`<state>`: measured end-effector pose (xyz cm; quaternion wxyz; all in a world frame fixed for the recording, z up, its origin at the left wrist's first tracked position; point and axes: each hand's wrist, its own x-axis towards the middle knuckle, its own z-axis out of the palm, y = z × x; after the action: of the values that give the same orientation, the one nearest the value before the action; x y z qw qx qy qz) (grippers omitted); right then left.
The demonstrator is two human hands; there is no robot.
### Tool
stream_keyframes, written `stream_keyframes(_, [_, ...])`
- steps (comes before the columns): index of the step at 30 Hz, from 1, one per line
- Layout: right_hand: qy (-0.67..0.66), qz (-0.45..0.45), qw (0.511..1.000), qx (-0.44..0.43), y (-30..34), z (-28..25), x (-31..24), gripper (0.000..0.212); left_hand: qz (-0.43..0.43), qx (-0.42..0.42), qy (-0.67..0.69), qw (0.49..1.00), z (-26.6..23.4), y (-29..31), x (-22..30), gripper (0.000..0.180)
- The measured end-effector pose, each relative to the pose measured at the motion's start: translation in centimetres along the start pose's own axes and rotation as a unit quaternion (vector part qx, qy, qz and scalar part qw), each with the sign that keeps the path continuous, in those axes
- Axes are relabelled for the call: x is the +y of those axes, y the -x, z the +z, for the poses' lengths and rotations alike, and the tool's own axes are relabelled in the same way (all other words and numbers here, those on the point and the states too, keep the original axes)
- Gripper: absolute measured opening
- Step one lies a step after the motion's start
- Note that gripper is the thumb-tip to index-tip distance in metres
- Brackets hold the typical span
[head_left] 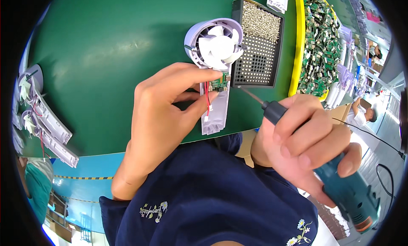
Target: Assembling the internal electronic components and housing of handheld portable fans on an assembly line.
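Observation:
A lavender handheld fan body (214, 112) lies on the green table, its white blades (219, 46) inside a round housing at the far end. My left hand (165, 101) pinches a small green circuit board (218, 82) sitting in the fan's handle. Red and black wires (208, 97) with a white plug run down beside the board. My right hand (310, 137) is wrapped round a teal electric screwdriver (346, 186). Its thin bit points at the near edge of a black screw tray (258, 46), with the tip close to that edge; whether it carries a screw I cannot make out.
Loose screws fill the tray's far part, and several stand in its holes. A yellow-rimmed bin (298, 46) heaped with circuit boards stands to the right. Other fan bodies (46, 114) lie at the far left. A white plastic part (278, 0) is behind the tray. A cable (374, 137) hangs at right.

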<state>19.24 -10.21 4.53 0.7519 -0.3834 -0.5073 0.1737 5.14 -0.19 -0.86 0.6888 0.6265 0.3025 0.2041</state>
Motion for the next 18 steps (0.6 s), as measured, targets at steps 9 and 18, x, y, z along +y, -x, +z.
stream_keyframes(9, [-0.011,0.041,0.998,-0.037,0.14,0.51,0.49,0.055,0.012,0.007,-0.001,1.000,0.07,-0.09,-0.15,0.031])
stream_keyframes(18, [-0.018,0.059,0.997,-0.035,0.36,0.68,0.64,0.056,0.021,0.008,-0.009,1.000,0.11,-0.12,-0.16,0.031])
